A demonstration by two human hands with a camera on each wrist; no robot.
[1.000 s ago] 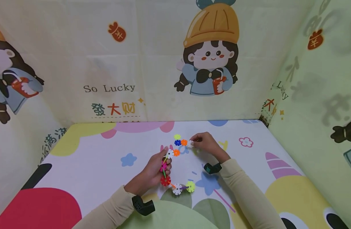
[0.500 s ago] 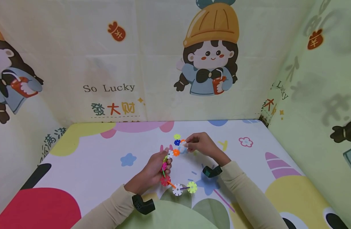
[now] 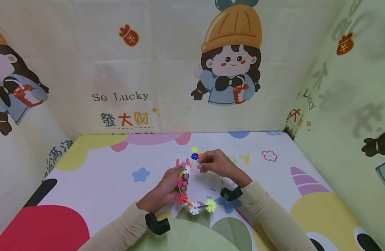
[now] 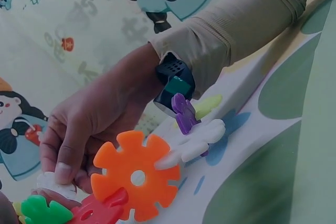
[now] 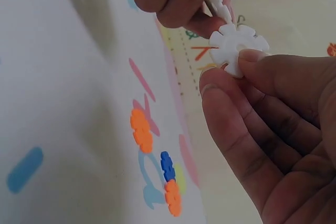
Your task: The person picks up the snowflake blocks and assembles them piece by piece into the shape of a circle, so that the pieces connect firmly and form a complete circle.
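Observation:
My left hand [image 3: 172, 181] grips a linked chain of slotted plastic discs near its upper end. Down from the grip come a pink disc [image 3: 180, 182], a red disc [image 3: 181, 198], a white disc and a yellow-green disc [image 3: 210, 205], with other discs edge-on between them. In the left wrist view, the chain's orange disc [image 4: 137, 177] and purple disc [image 4: 185, 114] stand out large. Between thumb and fingers my right hand [image 3: 219, 163] pinches a white slotted disc [image 5: 236, 45]. It is close to the chain's white end disc [image 5: 219, 6]; whether they touch, I cannot tell.
Behind the hands, a yellow-green disc [image 3: 194, 149], a blue disc [image 3: 195, 156] and an orange disc [image 3: 200, 155] lie loose on the patterned tabletop [image 3: 117, 188]. Another orange disc [image 5: 140, 131] lies nearer. A printed cloth backdrop [image 3: 167, 104] rises at the table's far edge.
My right hand has brought its white disc left and nearer, from beside the loose discs to the chain's upper end. The left hand has stayed almost still.

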